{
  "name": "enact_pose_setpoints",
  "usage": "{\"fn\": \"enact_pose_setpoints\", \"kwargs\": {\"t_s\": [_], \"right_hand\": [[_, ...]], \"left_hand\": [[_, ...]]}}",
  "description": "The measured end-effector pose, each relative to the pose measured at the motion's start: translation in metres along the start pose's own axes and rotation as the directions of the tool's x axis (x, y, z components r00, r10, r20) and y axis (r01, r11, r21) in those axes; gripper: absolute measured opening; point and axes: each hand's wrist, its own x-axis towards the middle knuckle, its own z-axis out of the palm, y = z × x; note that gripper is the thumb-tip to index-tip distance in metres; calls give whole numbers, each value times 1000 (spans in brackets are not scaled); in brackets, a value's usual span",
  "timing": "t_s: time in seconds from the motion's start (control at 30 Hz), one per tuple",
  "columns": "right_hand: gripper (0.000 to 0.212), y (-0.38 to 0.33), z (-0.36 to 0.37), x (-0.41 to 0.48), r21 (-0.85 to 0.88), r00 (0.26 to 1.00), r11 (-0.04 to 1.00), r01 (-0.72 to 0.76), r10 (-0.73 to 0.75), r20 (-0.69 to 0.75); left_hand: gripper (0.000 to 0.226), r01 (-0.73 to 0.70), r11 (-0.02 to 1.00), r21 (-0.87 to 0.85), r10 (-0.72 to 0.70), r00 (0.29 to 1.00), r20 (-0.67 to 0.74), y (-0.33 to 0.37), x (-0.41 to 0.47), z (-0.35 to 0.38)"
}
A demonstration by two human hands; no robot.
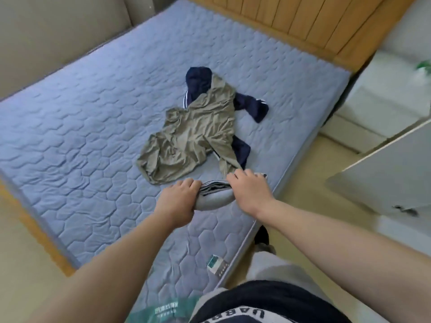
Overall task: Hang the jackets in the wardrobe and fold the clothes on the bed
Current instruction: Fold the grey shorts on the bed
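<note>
Grey bundle (pixel 215 199): folded, on the bed (pixel 77 127) near its right edge.
Left hand (pixel 178 199): grip curled round the bundle's left end.
Right hand (pixel 248 190): fingers bent over the right end, holding it.
In the way: khaki shirt (pixel 193 136) just beyond, touching the right fingers, lying over the navy tracksuit (pixel 199 82).
Edges: floor (pixel 300 183) strip, then white door (pixel 384 173) to the right.
Open room: wide quilted mattress to the left.

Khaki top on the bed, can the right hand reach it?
Probably yes: the right hand is beside the near edge of the khaki top, nothing between, though it holds the grey folded garment.
</note>
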Motion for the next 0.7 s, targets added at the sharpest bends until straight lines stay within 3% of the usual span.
{"fn": "enact_pose_setpoints", "kwargs": {"t_s": [0.4, 0.57, 0.7], "right_hand": [[40, 232, -98, 52, 130, 917, 981, -147, 184, -354], [41, 327, -138, 60, 154, 846, 972, -177, 230, -482], [42, 395, -165, 51, 161, 774, 949, -271, 314, -550]], "left_hand": [[63, -112, 990, 89, 133, 948, -290, 124, 160, -183], [71, -180, 974, 135, 218, 907, -360, 181, 236, -240], [65, -277, 943, 186, 331, 852, -405, 230, 288, -282]]}}
